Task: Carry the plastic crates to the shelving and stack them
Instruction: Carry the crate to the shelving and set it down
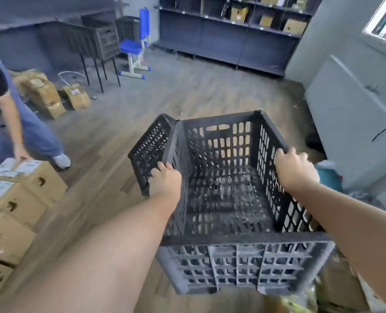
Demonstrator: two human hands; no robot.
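Black plastic crate (228,190) carried above the wooden floor (110,136).

Left hand (164,181) and right hand (294,168) have fingers curled tight over its side rims; dark shelving (228,35) stands well ahead.

black crate (228,199) (empty), left hand (164,181), right hand (294,168)

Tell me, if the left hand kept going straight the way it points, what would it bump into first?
The left hand points forward along the crate side it grips. Beyond that, the way looks free over bare floor, probably until the blue chair, though depth is unclear.
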